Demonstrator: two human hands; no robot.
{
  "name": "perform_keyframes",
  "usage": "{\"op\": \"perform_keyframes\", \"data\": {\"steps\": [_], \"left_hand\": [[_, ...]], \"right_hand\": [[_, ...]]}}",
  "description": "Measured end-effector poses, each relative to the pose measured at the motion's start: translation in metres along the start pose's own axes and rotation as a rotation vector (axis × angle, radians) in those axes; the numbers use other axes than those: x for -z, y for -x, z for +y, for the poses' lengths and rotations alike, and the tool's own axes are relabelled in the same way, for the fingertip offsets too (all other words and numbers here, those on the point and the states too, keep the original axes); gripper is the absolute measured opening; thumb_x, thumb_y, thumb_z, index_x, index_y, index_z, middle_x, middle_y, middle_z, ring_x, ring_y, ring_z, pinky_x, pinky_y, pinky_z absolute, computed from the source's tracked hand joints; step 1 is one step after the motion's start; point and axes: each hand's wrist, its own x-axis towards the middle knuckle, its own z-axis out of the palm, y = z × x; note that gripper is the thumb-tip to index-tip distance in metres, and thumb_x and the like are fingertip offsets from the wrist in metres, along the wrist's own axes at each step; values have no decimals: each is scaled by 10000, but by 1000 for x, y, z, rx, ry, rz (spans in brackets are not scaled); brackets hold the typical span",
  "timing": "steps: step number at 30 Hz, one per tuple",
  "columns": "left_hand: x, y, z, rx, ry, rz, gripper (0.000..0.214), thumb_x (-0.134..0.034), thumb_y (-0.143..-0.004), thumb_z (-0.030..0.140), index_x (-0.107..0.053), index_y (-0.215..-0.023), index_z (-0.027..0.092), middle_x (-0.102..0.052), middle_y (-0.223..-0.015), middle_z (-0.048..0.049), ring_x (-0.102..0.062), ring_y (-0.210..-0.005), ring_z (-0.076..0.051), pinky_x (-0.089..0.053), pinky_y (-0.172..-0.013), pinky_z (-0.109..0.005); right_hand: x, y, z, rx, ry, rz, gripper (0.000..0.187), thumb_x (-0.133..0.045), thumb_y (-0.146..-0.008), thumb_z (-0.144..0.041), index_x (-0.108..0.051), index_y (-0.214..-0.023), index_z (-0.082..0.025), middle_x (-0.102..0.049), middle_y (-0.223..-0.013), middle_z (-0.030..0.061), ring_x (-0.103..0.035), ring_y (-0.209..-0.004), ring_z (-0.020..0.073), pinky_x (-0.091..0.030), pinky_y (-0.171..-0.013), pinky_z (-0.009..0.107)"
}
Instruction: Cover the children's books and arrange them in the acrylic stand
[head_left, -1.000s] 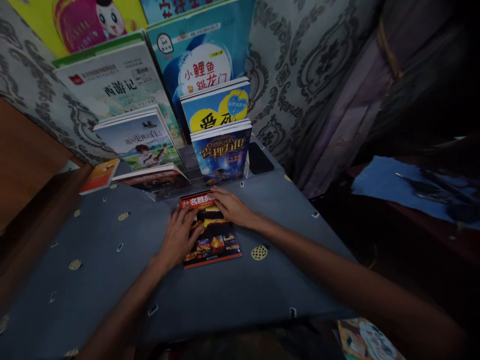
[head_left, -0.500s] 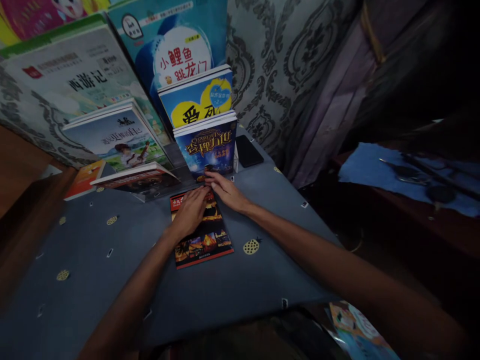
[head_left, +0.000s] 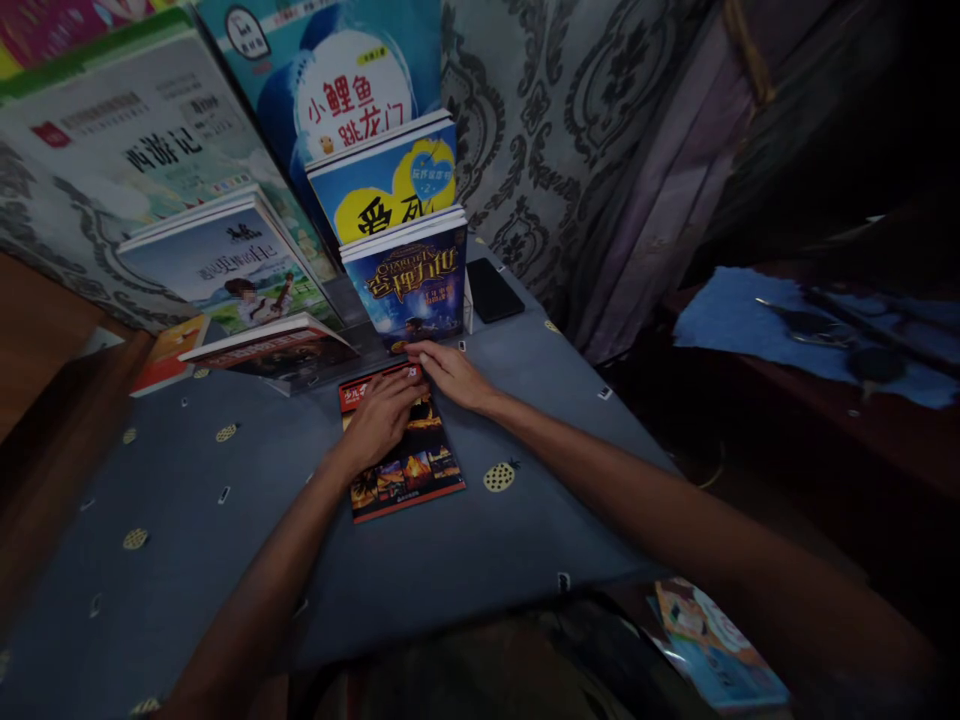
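A thin book with a dark, red-edged cover [head_left: 411,486] lies flat on the table. My left hand [head_left: 382,415] rests on its upper part with the fingers stretched out, hiding some of the cover. At the book's top right corner is my right hand [head_left: 454,376], its fingers extended and close to the left fingertips. Whether the right fingers touch the book's edge I cannot tell. Right behind the hands, a blue book with gold lettering [head_left: 411,285] stands upright in a rack, with a blue and yellow book [head_left: 352,205] behind it.
A black phone [head_left: 493,290] lies right of the rack. To the left stand a landscape-covered book [head_left: 240,270], a tilted dark book [head_left: 274,352] and a large pale book [head_left: 165,130]. Blue cloth [head_left: 720,320] with tools lies at far right. More books [head_left: 720,640] sit below the table's front edge.
The view has shifted slightly, so most things sit a little higher. My left fingers have spread a bit on the book; both hands stay in nearly the same place.
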Motion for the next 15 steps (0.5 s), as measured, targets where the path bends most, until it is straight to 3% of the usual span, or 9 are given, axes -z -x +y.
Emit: {"op": "perform_keyframes", "data": {"steps": [9, 15], "left_hand": [[7, 6, 12, 12, -50, -80, 438, -417, -993, 138, -642, -1356, 232, -602, -1474, -109, -489, -1426, -263, -344, -1192, -577], [10, 14, 15, -98, -11, -101, 435, -401, -995, 127, -670, -1318, 239, -642, -1429, -89, -527, -1396, -245, -359, -1185, -565]], "right_hand": [[-2, -1, 1, 23, 61, 1, 346, -391, -1023, -228, -670, -1217, -163, -733, -1255, 112, -680, -1164, 216, -509, -1029, 394], [-2, 1, -1, 5, 88, -4, 345, -409, -1016, -226, -673, -1228, -159, -733, -1251, 113, -676, -1149, 218, -512, -1022, 399]]}}
